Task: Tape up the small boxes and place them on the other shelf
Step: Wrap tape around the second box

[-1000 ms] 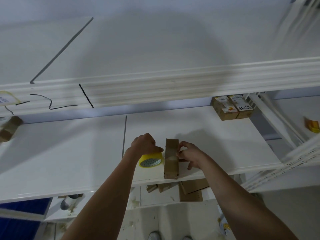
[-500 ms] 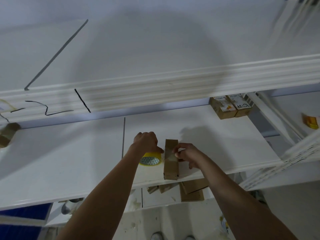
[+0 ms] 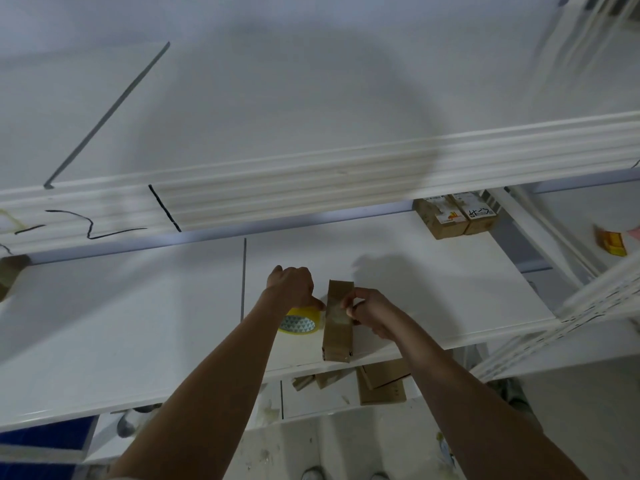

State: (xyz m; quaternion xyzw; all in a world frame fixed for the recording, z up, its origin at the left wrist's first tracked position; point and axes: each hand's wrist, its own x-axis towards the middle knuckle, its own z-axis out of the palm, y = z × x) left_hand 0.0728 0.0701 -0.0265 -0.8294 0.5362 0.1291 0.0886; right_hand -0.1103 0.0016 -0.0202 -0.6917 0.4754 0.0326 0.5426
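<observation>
A white shelf (image 3: pixel 138 323) runs across the middle of the view, its boards meeting at a thin dark seam, and above it a second white shelf (image 3: pixel 277 109) with a ribbed front edge marked by black pen lines. To the right stands a white perforated upright (image 3: pixel 588 317) of the rack. At the back right of the middle shelf two small brown boxes with labels (image 3: pixel 455 216) sit touching each other. Below the shelf edge, flat cardboard pieces (image 3: pixel 381 382) lie on a lower level. The small box (image 3: pixel 337 323) being taped is a narrow brown carton standing near the front edge of the middle shelf, its top glossy with clear tape. The left hand (image 3: pixel 292 287) is curled over a yellow tape roll (image 3: pixel 299 322) just left of the box, gripping it. The right hand (image 3: pixel 367 311) pinches at the tape on the box's right top edge.
</observation>
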